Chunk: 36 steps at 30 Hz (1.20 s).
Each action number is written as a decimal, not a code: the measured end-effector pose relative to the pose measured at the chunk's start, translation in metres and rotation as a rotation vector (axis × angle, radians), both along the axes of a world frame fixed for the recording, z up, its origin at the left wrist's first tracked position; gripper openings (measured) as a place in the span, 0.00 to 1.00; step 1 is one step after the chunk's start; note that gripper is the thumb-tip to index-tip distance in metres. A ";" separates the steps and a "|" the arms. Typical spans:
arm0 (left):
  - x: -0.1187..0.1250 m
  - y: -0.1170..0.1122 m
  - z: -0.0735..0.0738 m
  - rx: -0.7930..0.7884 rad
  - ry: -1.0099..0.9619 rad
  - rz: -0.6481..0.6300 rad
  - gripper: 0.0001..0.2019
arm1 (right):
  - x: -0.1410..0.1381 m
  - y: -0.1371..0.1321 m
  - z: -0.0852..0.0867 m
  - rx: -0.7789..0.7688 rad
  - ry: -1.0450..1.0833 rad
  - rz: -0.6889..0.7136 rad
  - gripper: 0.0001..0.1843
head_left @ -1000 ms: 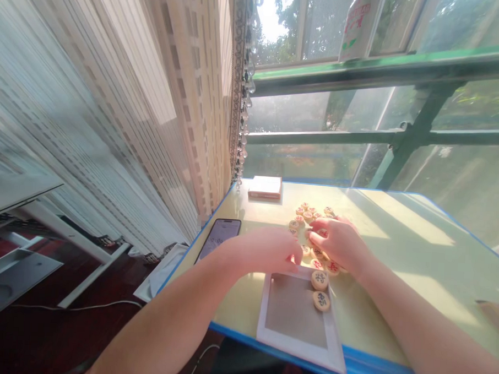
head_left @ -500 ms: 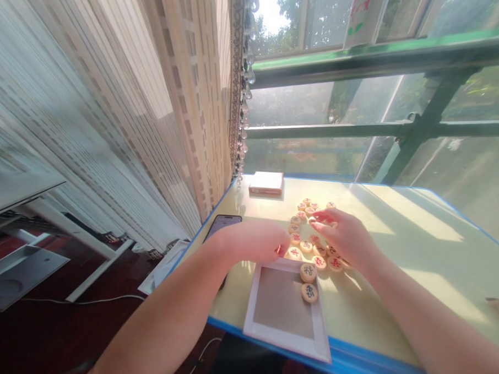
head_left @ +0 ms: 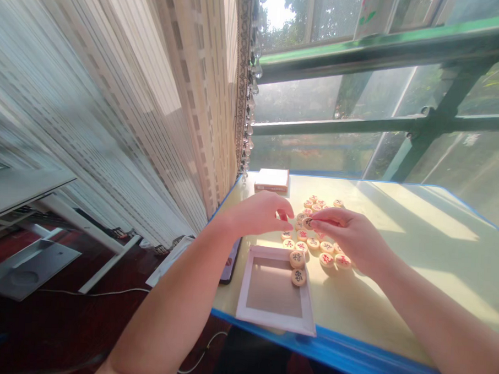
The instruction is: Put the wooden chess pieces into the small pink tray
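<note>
Round wooden Chinese chess pieces (head_left: pixel 312 242) with red or black characters lie in a loose cluster on the table. My right hand (head_left: pixel 347 230) pinches one black-lettered chess piece (head_left: pixel 308 222) between thumb and fingertips above the cluster. To its left, my left hand (head_left: pixel 268 215) is held over the table with thumb and fingers apart and nothing between them. Nearer me lies a shallow white-rimmed tray (head_left: pixel 243 283), with two black-lettered pieces (head_left: pixel 298 268) at its right side. My right hand hides some of the pieces.
A white box (head_left: pixel 272 178) stands at the table's far left. A phone (head_left: pixel 230 263) lies by the left edge, partly under my left forearm. Curtains (head_left: pixel 187 96) hang on the left, and a green-framed window is beyond the table (head_left: pixel 393 303).
My left hand has lifted off the pieces and opened, moving up and away. The right hand has brought a piece slightly left. The tray has shifted and turned a little.
</note>
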<state>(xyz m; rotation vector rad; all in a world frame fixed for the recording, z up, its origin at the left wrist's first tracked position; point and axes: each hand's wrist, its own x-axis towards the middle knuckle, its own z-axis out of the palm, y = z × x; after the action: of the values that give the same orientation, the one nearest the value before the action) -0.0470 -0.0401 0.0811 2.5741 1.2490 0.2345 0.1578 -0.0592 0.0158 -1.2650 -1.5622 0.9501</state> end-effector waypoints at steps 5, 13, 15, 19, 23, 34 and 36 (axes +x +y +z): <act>0.012 -0.004 -0.005 -0.025 -0.119 -0.085 0.13 | -0.003 -0.003 0.002 -0.092 0.131 -0.003 0.17; 0.016 -0.002 -0.012 0.063 -0.162 -0.087 0.12 | 0.000 -0.003 -0.002 0.003 0.074 -0.001 0.18; 0.015 0.000 -0.012 0.094 -0.174 -0.027 0.13 | -0.001 -0.005 -0.001 0.062 -0.018 -0.002 0.17; 0.014 0.001 -0.011 0.098 -0.167 -0.004 0.13 | -0.003 -0.008 -0.002 0.166 -0.157 -0.011 0.15; 0.015 0.000 -0.009 0.083 -0.155 -0.040 0.12 | -0.002 -0.007 -0.002 0.204 -0.165 -0.019 0.16; 0.016 -0.002 -0.008 0.022 -0.204 -0.080 0.14 | 0.000 -0.009 0.004 0.130 -0.110 0.021 0.15; 0.017 -0.003 -0.007 0.045 -0.217 -0.068 0.14 | 0.000 -0.009 0.004 0.128 -0.065 0.038 0.17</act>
<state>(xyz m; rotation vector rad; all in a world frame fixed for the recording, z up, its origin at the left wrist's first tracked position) -0.0303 -0.0429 0.0737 2.5417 1.0889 0.5183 0.1582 -0.0681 0.0198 -1.1900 -1.6756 0.8266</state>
